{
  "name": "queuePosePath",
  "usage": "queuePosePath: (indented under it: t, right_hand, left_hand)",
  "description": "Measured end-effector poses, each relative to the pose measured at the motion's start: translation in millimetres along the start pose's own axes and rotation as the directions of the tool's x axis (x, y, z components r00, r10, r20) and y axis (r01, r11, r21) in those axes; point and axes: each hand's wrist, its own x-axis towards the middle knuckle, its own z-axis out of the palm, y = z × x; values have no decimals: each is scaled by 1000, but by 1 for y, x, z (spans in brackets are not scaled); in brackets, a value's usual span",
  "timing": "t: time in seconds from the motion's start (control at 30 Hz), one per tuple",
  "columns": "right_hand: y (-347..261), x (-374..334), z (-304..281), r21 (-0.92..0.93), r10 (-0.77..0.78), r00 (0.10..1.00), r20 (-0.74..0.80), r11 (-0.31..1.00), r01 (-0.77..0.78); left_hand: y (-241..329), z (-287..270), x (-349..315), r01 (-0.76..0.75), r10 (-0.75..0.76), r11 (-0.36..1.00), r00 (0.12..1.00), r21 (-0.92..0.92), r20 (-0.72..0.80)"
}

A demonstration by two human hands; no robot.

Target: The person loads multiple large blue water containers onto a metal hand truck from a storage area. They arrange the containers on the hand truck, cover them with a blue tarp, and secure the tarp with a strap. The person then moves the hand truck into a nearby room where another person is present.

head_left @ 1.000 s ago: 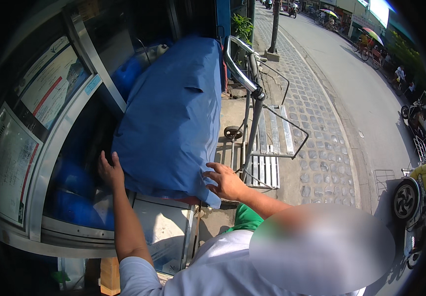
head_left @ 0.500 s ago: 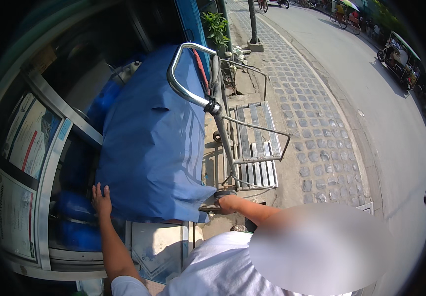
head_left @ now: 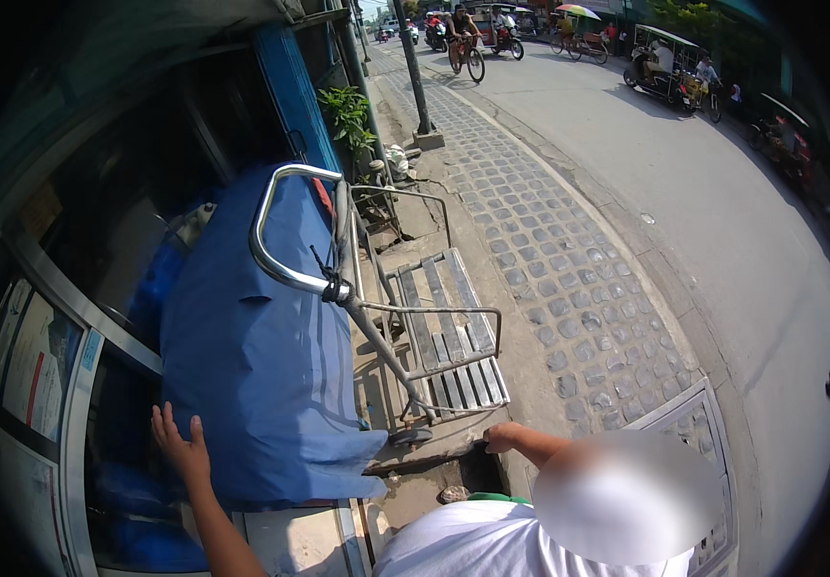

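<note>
My left hand (head_left: 181,447) is raised with fingers spread, close to the left edge of a blue cover (head_left: 280,385) draped over something bulky. It holds nothing; whether it touches the cover I cannot tell. My right hand (head_left: 503,439) has curled fingers and is over the pavement, with nothing visible in it. To its left lies a small black wheel (head_left: 410,436) under a grey tube frame (head_left: 371,346). The frame carries a bent chrome handle (head_left: 263,226) and a slatted metal platform (head_left: 444,332). A blurred patch hides part of my right arm.
Glass panels with a metal frame (head_left: 76,423) stand at the left. A dark gap (head_left: 479,471) opens in the pavement below my right hand. Beyond are cobbled paving (head_left: 569,317), a pole (head_left: 413,72), a plant (head_left: 346,117) and a road (head_left: 617,135) with a cyclist (head_left: 463,43) and several vehicles.
The view has tilted up, showing more road. My right hand has moved from beside the black wheel to the right, apart from it. My left hand stays near the blue cover.
</note>
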Motion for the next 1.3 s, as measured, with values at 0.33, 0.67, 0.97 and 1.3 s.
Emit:
queuePosePath:
  t: [0.33,0.67,0.97,1.3]
  right_hand:
    - [43,-81,21,318,207,889,-409,945,-74]
    - [152,-146,0,568,400,787,-471,819,-76]
    - [392,-224,-75,705,748,631,-206,561,-434]
    - [389,-265,-18,553,313,947,-75,803,-221]
  left_hand:
    - [244,-6,-2,-613,659,641,748,-462,-77]
    - [404,71,26,-639,769,631,591,-439,244]
    - [445,83,56,-534,417,836,460,-131,784]
    - [486,79,75,-597,221,802,355,38,908]
